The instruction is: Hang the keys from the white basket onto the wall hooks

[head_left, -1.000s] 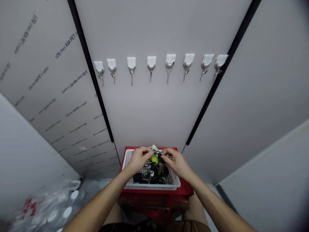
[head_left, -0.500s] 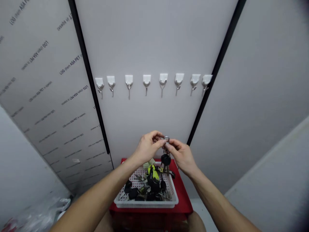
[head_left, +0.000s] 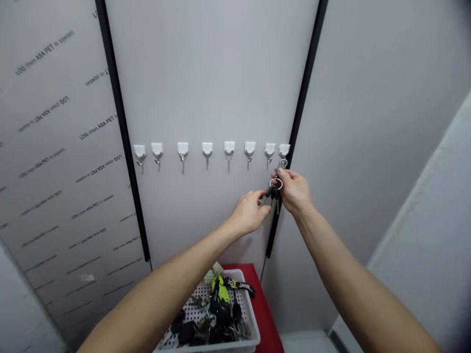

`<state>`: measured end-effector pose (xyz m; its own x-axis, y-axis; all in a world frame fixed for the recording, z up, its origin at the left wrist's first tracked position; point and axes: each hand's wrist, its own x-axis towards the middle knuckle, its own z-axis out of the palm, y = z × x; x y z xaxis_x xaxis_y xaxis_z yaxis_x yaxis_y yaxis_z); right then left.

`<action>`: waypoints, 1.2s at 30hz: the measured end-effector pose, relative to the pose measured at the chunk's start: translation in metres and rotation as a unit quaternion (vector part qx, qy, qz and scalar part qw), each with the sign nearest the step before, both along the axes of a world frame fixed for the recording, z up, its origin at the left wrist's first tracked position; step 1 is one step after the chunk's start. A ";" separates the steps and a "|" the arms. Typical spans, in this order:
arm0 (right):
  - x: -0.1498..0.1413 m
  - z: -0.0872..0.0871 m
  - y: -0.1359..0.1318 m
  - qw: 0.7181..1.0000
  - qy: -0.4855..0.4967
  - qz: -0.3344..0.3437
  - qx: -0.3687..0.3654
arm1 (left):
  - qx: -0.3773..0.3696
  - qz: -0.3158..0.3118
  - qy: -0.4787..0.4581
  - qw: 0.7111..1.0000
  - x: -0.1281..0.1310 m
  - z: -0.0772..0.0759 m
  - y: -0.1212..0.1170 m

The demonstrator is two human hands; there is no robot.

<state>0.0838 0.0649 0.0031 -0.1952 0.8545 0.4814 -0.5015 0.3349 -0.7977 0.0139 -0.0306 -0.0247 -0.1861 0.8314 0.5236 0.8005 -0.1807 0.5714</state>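
A bunch of keys with dark heads (head_left: 274, 192) hangs from a round metal ring (head_left: 275, 184). My right hand (head_left: 295, 190) is closed, pinching the metal clip (head_left: 282, 163) above that ring, just under the rightmost hook (head_left: 284, 150). Clip and hook overlap in view; I cannot tell whether they touch. From the left, my left hand (head_left: 250, 212) reaches the keys, with a key blade between its fingertips and thumb in a loose hold. Below, a white perforated basket (head_left: 250, 314) holds more keys, dark fobs and a yellow-green item (head_left: 222, 291).
A row of several white wall hooks (head_left: 207, 149) runs across the pale panel, between black strips (head_left: 119, 108). Beneath the basket is a red surface (head_left: 268, 321). A black printed strap (head_left: 239, 285) overhangs the basket's rim.
Both hands have moved up and to the right with the keys, from above the basket to the rightmost hook. My left hand has shifted from the ring to the keys. The view has turned right.
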 end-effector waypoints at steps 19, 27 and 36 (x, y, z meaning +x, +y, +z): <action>0.017 -0.019 0.024 0.937 -0.189 -0.264 0.132 | -0.010 -0.031 0.034 0.999 0.010 -0.010 0.011; 0.026 -0.092 -0.033 0.877 -0.335 -0.224 0.261 | -0.129 -0.035 -0.062 0.989 -0.020 -0.112 -0.056; 0.009 -0.213 -0.103 0.695 -0.623 0.138 0.331 | -0.260 0.065 0.052 0.962 -0.042 -0.201 -0.120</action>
<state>0.0932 -0.0377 -0.2096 -0.9253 0.3744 0.0611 0.3237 0.8632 -0.3874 -0.0283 -0.1506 -0.2260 -0.2747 0.9593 0.0654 0.8550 0.2126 0.4731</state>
